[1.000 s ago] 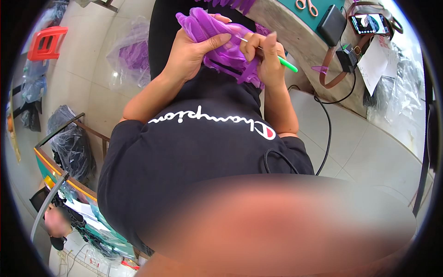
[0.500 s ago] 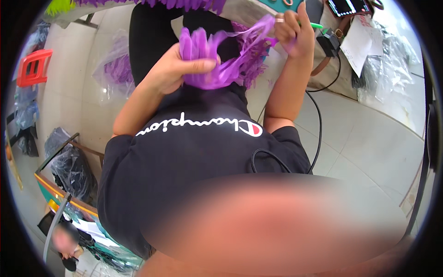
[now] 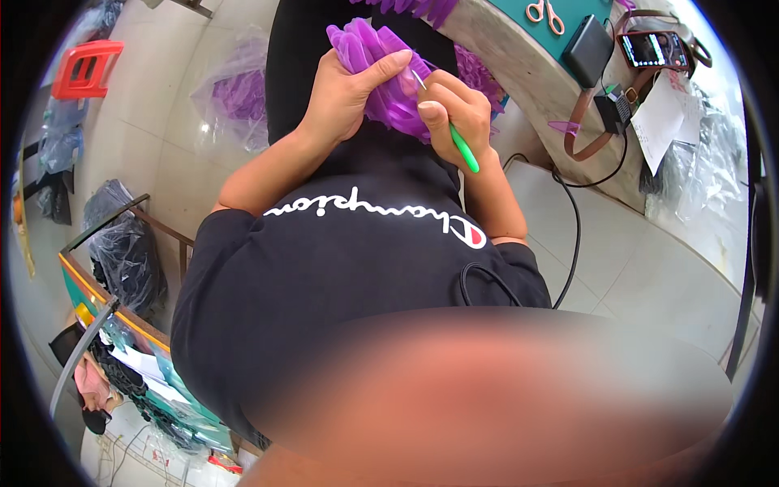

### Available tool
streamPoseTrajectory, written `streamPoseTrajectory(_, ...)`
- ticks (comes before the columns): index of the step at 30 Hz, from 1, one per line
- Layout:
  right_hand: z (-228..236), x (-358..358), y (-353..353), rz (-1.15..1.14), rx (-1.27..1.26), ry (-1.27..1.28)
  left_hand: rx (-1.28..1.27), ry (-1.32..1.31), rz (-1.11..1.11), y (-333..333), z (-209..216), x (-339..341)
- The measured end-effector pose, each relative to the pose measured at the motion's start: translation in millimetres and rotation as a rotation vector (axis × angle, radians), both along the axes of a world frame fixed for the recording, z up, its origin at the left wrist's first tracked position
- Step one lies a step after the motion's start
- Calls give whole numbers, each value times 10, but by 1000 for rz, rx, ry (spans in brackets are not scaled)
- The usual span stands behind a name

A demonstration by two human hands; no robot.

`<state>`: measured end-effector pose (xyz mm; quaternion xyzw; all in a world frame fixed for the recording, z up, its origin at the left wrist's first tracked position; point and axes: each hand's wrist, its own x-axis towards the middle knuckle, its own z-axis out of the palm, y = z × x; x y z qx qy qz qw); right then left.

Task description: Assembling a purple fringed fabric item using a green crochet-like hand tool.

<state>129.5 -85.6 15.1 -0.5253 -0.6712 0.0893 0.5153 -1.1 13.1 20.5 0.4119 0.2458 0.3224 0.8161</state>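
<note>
A bundle of sheer purple loops or strips (image 3: 389, 100) is gathered over my lap. My left hand (image 3: 341, 93) grips its left side, thumb on top, with the other fingers hidden behind it. Against the bundle's right side, my right hand (image 3: 456, 109) is closed round a thin tool with a green handle (image 3: 465, 150). Its slim metal tip (image 3: 418, 79) points toward my left thumb and reaches the purple material. I cannot tell the exact shape of that tip.
To the right, a table (image 3: 535, 105) holds scissors (image 3: 545, 16), a black box-shaped device (image 3: 587, 50), a phone (image 3: 653, 50), a brown strap (image 3: 578, 130) and papers (image 3: 665, 118). A bag of purple material (image 3: 237, 91) lies on the floor, left. A red stool (image 3: 88, 70) stands farther left.
My right hand has come down and left to the bundle; before, it was raised at the right with purple strands stretched from it. The view has shifted, showing more of the right-hand table.
</note>
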Motion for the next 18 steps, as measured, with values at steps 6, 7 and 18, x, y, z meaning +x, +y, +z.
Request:
streamPoseTrajectory(6,7,-7,0,6,28,20,16,0,5,-8,19,-7)
streamPoseTrajectory(7,15,-10,-1,5,27,36,15,-2,2,-7,14,-11)
streamPoseTrajectory(18,133,-71,-54,-285,-397,-76,391,153,95,9,-91,-36)
